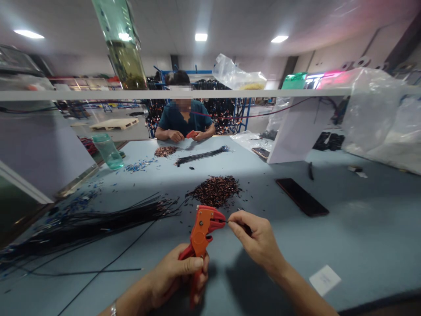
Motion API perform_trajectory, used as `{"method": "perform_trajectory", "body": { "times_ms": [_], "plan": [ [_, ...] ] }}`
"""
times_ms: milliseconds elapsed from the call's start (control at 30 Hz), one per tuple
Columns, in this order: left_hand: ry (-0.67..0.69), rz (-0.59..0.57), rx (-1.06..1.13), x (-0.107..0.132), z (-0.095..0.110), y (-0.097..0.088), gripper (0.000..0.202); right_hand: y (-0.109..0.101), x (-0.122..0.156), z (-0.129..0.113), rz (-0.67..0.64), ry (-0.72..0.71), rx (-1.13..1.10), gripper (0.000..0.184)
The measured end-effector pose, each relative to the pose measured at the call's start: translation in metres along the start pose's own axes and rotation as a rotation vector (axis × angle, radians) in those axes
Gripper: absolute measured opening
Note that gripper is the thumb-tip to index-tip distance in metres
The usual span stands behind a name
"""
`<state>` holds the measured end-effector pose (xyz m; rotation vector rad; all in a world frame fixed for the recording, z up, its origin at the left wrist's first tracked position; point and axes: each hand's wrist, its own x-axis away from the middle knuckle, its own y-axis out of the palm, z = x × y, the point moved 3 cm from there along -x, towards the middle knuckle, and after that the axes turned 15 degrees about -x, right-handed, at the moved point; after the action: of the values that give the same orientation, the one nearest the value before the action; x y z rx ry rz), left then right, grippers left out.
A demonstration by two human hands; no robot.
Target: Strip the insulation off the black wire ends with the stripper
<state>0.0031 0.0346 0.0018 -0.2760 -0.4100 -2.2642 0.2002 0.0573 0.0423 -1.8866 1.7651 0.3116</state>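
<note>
My left hand [184, 267] is wrapped round the handles of an orange and red wire stripper [200, 228], its jaws turned to the right. A thin black wire [226, 221] enters the jaws, pinched between the thumb and forefinger of my right hand [255, 232]. The rest of that wire is hidden by the hand. Just behind the tool lies a heap of short black and copper-coloured offcuts [217, 191]. To the left, a large bundle of black wires [108, 224] stretches across the blue-grey tabletop [348, 245], with a few loose strands in front.
A dark phone [302, 196] and a white paper [325, 280] lie to the right. Across the table a person [186, 116] holds a red tool, near a smaller wire bundle [202, 155] and copper pile [165, 151]. A white shelf [210, 94] spans overhead; a green bottle [108, 151] stands left.
</note>
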Motion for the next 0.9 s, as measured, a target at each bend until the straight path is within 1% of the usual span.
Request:
{"method": "perform_trajectory", "body": {
  "times_ms": [267,467,600,700,900],
  "plan": [
    [0.008,0.002,0.005,0.0005,-0.0023,0.0001,0.041,-0.0006,0.0012,0.0022,-0.012,0.016,-0.015,0.020],
    [0.027,0.012,-0.001,-0.0027,-0.0036,0.0038,0.044,0.0001,-0.0002,0.0015,-0.030,0.097,-0.047,0.022],
    [0.033,0.045,0.005,-0.0044,-0.0071,0.0044,0.044,0.0021,0.0013,0.0009,-0.031,0.134,-0.071,0.022],
    [0.033,0.058,-0.003,-0.0053,-0.0090,0.0031,0.045,0.0040,0.0026,0.0015,-0.025,0.141,-0.089,0.022],
    [0.053,0.045,-0.032,-0.0062,-0.0093,0.0031,0.049,0.0052,0.0032,-0.0002,-0.026,0.142,-0.093,0.023]
  ]
}}
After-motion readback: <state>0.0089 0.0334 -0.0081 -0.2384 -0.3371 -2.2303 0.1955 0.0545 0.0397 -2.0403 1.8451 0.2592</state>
